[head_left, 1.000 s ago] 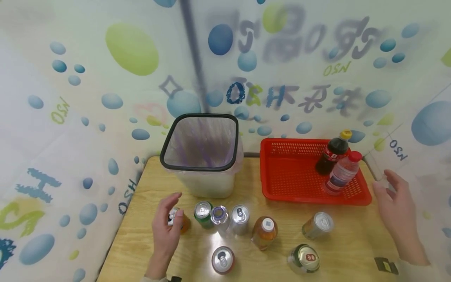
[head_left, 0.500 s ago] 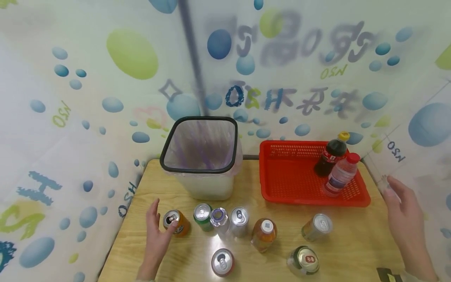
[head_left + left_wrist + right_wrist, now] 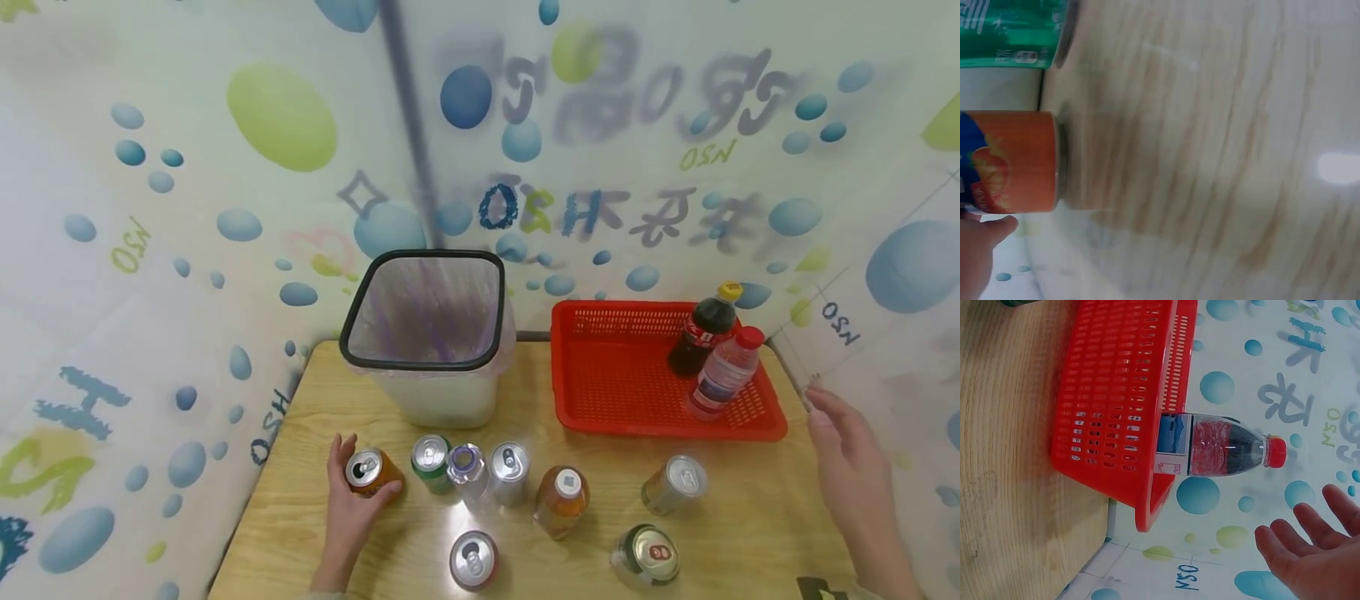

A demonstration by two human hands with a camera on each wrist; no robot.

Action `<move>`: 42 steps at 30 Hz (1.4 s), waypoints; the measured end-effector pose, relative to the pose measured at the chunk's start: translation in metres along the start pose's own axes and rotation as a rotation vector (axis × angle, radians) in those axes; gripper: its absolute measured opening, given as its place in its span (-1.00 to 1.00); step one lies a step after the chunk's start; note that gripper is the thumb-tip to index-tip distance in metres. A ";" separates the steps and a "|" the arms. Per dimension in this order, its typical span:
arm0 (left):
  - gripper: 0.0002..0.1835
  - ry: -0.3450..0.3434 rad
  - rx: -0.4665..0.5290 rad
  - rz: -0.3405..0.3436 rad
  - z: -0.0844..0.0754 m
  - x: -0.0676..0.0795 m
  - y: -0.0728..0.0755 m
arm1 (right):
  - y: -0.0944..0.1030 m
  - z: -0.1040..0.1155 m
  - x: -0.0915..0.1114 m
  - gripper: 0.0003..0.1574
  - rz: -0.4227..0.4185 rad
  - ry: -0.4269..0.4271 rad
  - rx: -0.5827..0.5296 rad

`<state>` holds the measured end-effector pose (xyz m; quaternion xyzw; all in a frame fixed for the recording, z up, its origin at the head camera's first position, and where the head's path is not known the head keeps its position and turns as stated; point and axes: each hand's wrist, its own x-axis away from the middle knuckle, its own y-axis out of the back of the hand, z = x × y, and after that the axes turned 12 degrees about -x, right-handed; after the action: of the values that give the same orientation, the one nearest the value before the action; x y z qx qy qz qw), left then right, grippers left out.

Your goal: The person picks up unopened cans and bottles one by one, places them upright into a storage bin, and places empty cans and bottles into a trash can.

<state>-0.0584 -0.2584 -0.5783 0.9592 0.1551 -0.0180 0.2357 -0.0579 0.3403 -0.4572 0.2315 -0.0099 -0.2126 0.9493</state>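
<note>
An orange soda can [image 3: 375, 472] stands upright on the wooden table at the left, its tab end up. My left hand [image 3: 351, 510] is spread around it, fingers on its left side and thumb near its right front. In the left wrist view the can [image 3: 1019, 162] appears sideways, with part of the hand [image 3: 979, 253] close beside it; firm contact cannot be made out. My right hand [image 3: 855, 475] is held off to the right of the red basket [image 3: 600, 429], fingers loosely extended and holding nothing. Inside that basket stand a cola bottle [image 3: 701, 333] and a red-capped clear bottle [image 3: 723, 375].
A lined trash bin [image 3: 442, 396] stands at the back. Right of the orange can are a green can [image 3: 431, 467], a clear bottle [image 3: 467, 467] and a silver can [image 3: 510, 475]. Nearer are another can [image 3: 474, 560], an amber bottle [image 3: 561, 504] and two cans [image 3: 675, 485] further right.
My left hand drew back left from over the orange can, then moved in around its side. The right hand shifted slightly and stays beside the basket. The can stays in place.
</note>
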 end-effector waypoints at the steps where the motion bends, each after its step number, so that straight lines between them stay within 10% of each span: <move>1: 0.33 0.007 -0.002 -0.013 0.002 0.000 -0.002 | 0.000 -0.001 0.000 -0.31 0.005 0.003 -0.005; 25: -0.22 0.092 -0.152 -0.220 0.000 0.006 -0.007 | -0.004 -0.013 0.006 -0.26 -0.038 -0.032 -0.081; 42: -0.27 -0.241 0.041 -0.346 -0.079 0.001 0.016 | -0.002 -0.021 0.008 -0.20 0.048 -0.024 -0.101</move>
<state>-0.0560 -0.2353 -0.5016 0.9137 0.2878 -0.1760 0.2265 -0.0491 0.3447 -0.4778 0.1803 -0.0160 -0.1930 0.9644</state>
